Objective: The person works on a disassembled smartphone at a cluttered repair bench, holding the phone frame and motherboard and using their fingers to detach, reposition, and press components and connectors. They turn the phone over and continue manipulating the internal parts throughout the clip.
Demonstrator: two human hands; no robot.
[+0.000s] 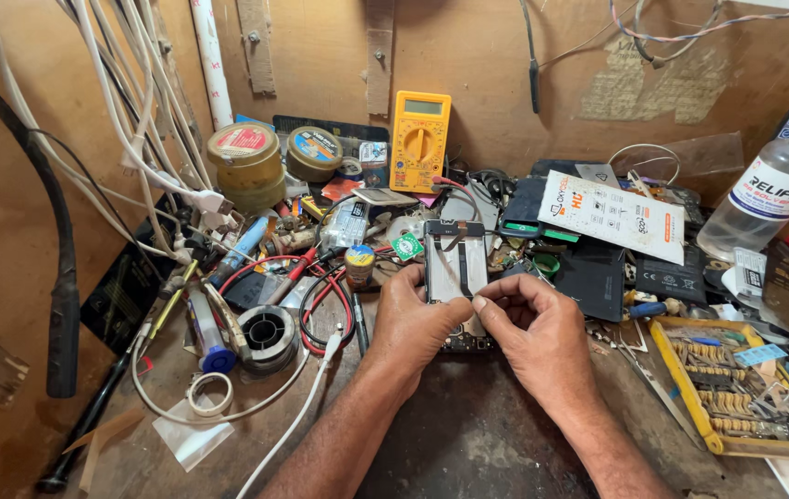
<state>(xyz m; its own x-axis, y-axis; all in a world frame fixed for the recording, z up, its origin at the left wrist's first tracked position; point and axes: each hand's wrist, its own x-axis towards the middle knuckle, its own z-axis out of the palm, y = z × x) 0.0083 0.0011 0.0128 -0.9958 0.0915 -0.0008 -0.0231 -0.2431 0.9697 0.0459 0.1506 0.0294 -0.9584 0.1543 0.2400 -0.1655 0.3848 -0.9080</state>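
An opened phone (455,259) with its back off lies flat in the middle of the workbench, its inner plate and a dark ribbon cable showing. My left hand (416,319) grips its lower left edge, thumb resting on the plate. My right hand (535,325) is at its lower right corner, thumb and forefinger pinched together on the edge or on a small part too tiny to make out. The phone's lower end is hidden under both hands.
A yellow multimeter (418,139) leans on the back wall beside two round tins (248,163). Red and black leads (323,300), a solder spool (266,329) and white cables (163,139) crowd the left. A clear spray bottle (769,199) and a yellow parts tray (736,388) sit right.
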